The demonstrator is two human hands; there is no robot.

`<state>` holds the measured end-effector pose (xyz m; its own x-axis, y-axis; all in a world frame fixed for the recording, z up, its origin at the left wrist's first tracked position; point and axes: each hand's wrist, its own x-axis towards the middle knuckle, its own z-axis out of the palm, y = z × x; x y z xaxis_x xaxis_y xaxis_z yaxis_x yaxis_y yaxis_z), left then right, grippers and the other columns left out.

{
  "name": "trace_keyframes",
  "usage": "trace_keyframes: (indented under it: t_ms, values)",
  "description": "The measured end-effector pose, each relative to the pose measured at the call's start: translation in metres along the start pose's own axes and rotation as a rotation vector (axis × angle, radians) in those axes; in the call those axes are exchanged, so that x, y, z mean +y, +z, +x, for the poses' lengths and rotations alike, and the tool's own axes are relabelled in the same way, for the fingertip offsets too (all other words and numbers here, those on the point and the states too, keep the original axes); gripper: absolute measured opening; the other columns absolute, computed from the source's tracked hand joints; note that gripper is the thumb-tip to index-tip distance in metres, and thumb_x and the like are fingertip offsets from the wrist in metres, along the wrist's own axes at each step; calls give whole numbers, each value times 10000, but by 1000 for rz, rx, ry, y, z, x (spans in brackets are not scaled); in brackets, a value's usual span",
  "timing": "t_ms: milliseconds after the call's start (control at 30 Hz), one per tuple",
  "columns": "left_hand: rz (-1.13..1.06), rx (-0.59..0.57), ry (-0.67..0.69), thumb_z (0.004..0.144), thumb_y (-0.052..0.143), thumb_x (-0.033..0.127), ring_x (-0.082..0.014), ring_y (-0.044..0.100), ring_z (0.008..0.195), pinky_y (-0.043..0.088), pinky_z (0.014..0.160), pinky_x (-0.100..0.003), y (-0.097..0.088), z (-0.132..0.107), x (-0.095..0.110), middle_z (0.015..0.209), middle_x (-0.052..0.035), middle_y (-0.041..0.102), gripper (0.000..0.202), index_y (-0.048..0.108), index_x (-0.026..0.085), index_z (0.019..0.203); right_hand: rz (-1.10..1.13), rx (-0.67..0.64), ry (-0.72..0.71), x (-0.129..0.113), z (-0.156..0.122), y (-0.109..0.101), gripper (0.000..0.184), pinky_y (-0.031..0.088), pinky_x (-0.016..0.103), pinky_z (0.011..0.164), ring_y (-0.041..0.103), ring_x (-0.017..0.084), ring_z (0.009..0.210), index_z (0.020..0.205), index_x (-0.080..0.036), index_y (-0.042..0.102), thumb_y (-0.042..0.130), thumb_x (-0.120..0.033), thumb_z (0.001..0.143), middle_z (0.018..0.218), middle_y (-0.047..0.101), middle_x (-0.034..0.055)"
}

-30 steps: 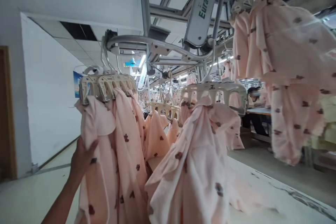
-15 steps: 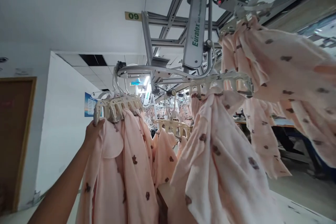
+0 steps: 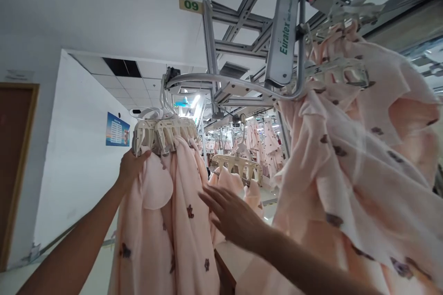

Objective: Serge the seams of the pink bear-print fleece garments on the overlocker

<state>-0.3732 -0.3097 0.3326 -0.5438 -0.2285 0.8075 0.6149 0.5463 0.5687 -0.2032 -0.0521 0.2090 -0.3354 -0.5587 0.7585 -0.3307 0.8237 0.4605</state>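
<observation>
Pale pink fabric pieces (image 3: 157, 239) with small brown bear-like prints hang from cream clip hangers (image 3: 175, 131) at the left. My left hand (image 3: 133, 166) is closed on the top edge of the nearest fabric piece, just under its clip. My right hand (image 3: 235, 214) reaches in from the lower right, fingers stretched out and holding nothing. Its fingertips are close to the right side of that hanging bundle; whether they touch it I cannot tell. Behind it, a single clip hanger (image 3: 238, 166) carries more of the pink fabric.
A curved metal rail (image 3: 221, 80) runs overhead, beside a grey Euratex unit (image 3: 284, 27) and a "09" sign (image 3: 191, 5). More pink fabric (image 3: 346, 170) hangs at the right. A table corner (image 3: 230, 258) shows below; a white wall (image 3: 83, 147) stands left.
My right hand has come into view from the lower right. The hanging fabric on the right has shifted further right. My left hand stays at the same fabric piece.
</observation>
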Motion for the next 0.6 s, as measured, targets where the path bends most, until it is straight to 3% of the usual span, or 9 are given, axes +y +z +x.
trace_keyframes:
  t_ms: [33,100,200,267,433,533,600]
  values:
    - [20,-5,2,630,617,434,-243,609,767,451,648,-302,-2,0,0,775,-84,658,381,614,125,852,-23,-4,-52,6,42,5,515,374,394,1058,342,229,1285,1363,-107,329,448,-209,873,1390,401,102]
    - [59,-22,7,641,611,429,-240,612,738,448,617,-294,-5,1,0,771,-88,659,379,613,118,859,-77,37,-128,19,118,15,561,267,417,1106,232,236,1333,1389,-89,273,464,-214,876,1455,285,103]
    - [111,-66,33,670,586,429,-227,616,716,448,591,-277,-16,5,1,777,-85,663,387,614,109,885,-198,8,-250,39,185,33,479,202,449,1117,229,270,1327,1351,-72,352,446,-183,894,1429,335,111]
    - [147,-103,51,673,583,432,-232,617,731,452,600,-278,-30,11,5,790,-89,665,402,620,100,895,-232,-27,-262,53,193,50,426,238,440,1103,308,279,1288,1311,-85,418,425,-114,887,1413,367,96]
    - [270,-137,118,604,641,467,-278,608,786,446,690,-330,-73,23,39,806,-90,662,449,637,126,898,-285,-70,-155,82,167,101,391,259,442,1092,328,286,1279,1225,-83,510,481,-40,838,1361,427,126]
    - [428,-90,195,605,622,543,-293,598,726,437,665,-359,-84,19,60,722,-64,642,456,630,168,864,-292,-76,-70,94,163,126,446,294,486,1061,352,286,1269,1258,-134,482,582,-101,824,1358,427,125]
    - [410,-50,223,589,633,559,-304,589,688,430,657,-378,-84,17,65,656,-50,620,444,631,186,831,-281,-65,-34,101,168,139,453,301,520,1044,368,288,1259,1266,-178,476,613,-187,835,1349,439,108]
